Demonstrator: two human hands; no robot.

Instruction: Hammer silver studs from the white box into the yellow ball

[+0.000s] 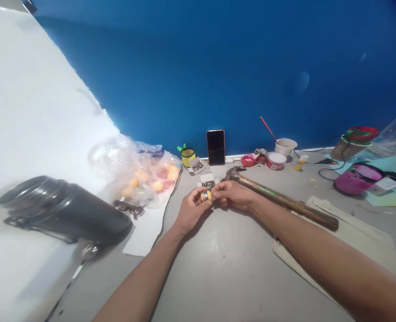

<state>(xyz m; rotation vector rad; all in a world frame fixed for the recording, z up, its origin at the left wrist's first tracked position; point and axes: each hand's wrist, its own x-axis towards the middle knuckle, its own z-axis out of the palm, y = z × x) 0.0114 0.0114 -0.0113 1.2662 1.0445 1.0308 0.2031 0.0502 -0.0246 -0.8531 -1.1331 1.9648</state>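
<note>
My left hand [195, 206] grips a small yellow ball [206, 196] with silvery metal pieces across its front. The fingertips of my right hand [229, 194] are pinched together at the ball's right side; whatever they hold is too small to make out. Just behind the hands sits a small open box [208, 182] of shiny metal bits, partly hidden by my fingers. A second such box [197, 167] lies further back. A claw hammer [275, 197] with a wooden handle stretches from behind my right hand toward the right, its head near the boxes.
A phone [216, 147] leans upright against the blue wall. Left are a plastic bag [151, 176] of orange balls and a large dark bottle [67, 210]. Right are a white cup [285, 146], a paint tub [275, 161], a pale cloth [355, 241] and a pink pouch [357, 179].
</note>
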